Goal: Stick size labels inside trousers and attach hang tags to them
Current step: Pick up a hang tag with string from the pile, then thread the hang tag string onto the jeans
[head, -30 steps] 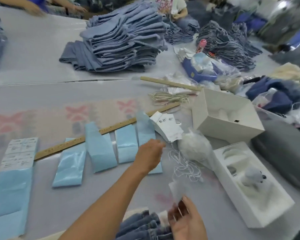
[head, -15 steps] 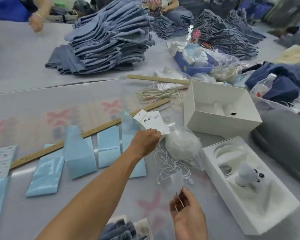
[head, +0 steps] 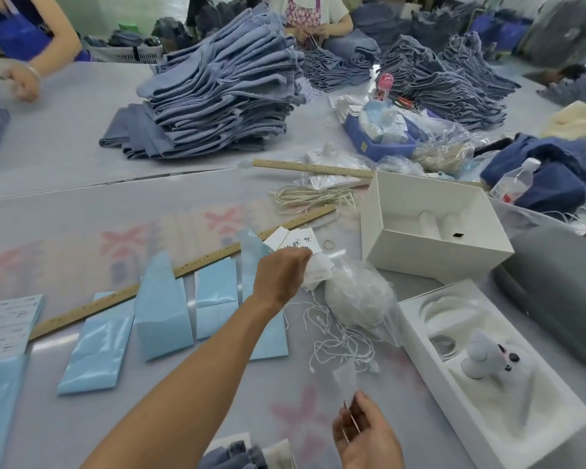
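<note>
The left hand (head: 282,275) reaches forward over the counter (head: 65,157), knuckles up, fingers curled onto a small pile of white hang tags (head: 296,243) that lies against the far end of a wooden ruler (head: 183,269). The grip itself is hidden beneath the hand, so whether the fingers pinch a tag cannot be told. The right hand (head: 364,434), near the lower edge, pinches a thin translucent slip (head: 345,380) that stands upward between thumb and fingers. Loose white strings (head: 335,340) lie between the two hands, just beside a clear bag of white strings (head: 356,296). Blue label sheets (head: 163,313) lie in a row along the ruler. Folded trousers (head: 232,456) show at the bottom edge, near the right hand. A tall stack of trousers (head: 217,99) sits at the far side. Two open white boxes (head: 430,228) stand to the right.
</note>
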`<state>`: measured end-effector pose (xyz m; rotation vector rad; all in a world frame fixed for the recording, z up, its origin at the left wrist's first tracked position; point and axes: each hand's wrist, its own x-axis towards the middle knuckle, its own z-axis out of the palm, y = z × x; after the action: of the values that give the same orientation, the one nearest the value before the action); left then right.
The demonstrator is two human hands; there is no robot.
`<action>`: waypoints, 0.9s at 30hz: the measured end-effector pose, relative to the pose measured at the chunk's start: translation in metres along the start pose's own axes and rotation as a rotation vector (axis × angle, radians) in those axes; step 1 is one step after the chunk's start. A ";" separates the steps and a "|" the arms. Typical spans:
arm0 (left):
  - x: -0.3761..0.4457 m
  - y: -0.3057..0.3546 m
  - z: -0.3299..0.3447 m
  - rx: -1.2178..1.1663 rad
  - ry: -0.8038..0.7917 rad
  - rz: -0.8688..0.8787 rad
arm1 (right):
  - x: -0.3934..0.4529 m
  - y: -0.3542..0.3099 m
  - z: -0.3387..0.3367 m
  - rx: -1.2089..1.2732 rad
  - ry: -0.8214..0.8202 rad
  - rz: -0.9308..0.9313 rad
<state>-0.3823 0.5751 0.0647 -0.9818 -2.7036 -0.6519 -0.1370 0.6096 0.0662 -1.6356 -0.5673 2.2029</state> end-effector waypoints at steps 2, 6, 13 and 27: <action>-0.016 0.000 -0.024 -0.004 0.121 0.064 | -0.003 -0.003 -0.003 0.001 -0.029 -0.015; -0.110 -0.016 -0.065 -0.017 0.355 0.283 | -0.004 -0.009 -0.015 -0.016 -0.104 -0.040; -0.337 -0.056 -0.150 0.093 -0.139 0.445 | -0.011 0.002 -0.024 -0.128 -0.158 -0.070; -0.485 -0.036 -0.131 -0.109 -0.019 0.021 | -0.111 0.115 -0.016 -0.484 -0.239 -0.545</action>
<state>-0.0321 0.2163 0.0129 -1.0454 -2.6948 -0.7973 -0.0942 0.4575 0.0953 -1.2000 -1.5089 1.9354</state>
